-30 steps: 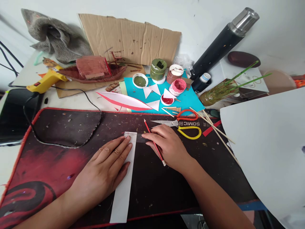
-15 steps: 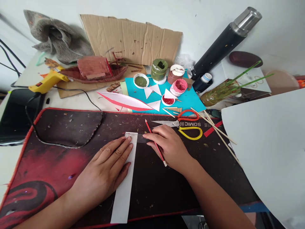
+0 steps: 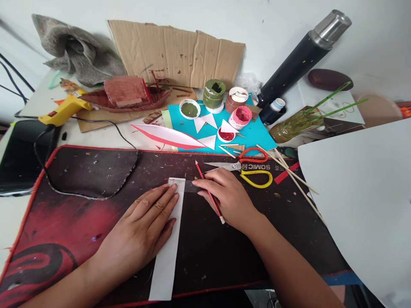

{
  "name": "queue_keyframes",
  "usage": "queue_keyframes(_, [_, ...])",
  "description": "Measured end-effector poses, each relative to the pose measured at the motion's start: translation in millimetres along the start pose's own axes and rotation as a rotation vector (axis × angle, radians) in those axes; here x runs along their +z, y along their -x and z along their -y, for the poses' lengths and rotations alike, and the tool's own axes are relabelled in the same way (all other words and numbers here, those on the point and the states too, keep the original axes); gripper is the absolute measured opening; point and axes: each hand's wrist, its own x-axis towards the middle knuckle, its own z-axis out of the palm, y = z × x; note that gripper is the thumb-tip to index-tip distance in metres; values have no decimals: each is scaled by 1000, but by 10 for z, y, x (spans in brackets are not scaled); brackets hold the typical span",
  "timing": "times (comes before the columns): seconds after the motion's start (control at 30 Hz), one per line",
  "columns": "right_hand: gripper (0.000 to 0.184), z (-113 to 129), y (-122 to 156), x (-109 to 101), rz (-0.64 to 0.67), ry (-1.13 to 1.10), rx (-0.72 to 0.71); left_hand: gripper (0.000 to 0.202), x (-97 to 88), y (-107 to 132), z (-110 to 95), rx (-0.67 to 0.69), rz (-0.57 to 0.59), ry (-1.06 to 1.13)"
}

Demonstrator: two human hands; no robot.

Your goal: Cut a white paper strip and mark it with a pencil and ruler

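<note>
My left hand (image 3: 141, 229) lies flat, fingers spread, on a long white paper strip (image 3: 167, 265) that runs toward me across a dark desk mat (image 3: 80, 214). My right hand (image 3: 229, 196) holds a red pencil (image 3: 208, 192) between its fingers, tip pointing away, while its fingertips press a clear ruler (image 3: 188, 185) lying across the strip's far end. Just beyond the right hand lie scissors (image 3: 250, 169) with one orange and one yellow handle.
Paint pots (image 3: 239, 116) and white paper triangles sit on a teal sheet (image 3: 257, 134). A model boat (image 3: 128, 94), yellow glue gun (image 3: 62, 110), cardboard (image 3: 180, 51), black flask (image 3: 302, 55), wooden skewers (image 3: 292, 173) and a large white sheet (image 3: 362, 192) surround the mat.
</note>
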Motion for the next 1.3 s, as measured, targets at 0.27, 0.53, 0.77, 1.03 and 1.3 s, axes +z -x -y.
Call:
queue_keyframes(0.27, [21, -14, 9, 12, 1, -1, 3, 69, -11, -7, -2, -31, -9, 28])
queue_keyframes(0.53, [20, -11, 8, 15, -5, 6, 3, 68, 1, 4, 2, -16, -2, 17])
queue_keyframes(0.77, [19, -12, 5, 16, -9, 4, -1, 66, -10, 3, 4, 9, 1, 3])
queue_keyframes(1.03, [19, -7, 3, 8, -10, 11, -5, 66, -6, -2, -1, -2, 1, 15])
queue_keyframes(1.3, [19, -9, -2, 8, -18, -5, -6, 60, -8, -10, 3, 13, 2, -2])
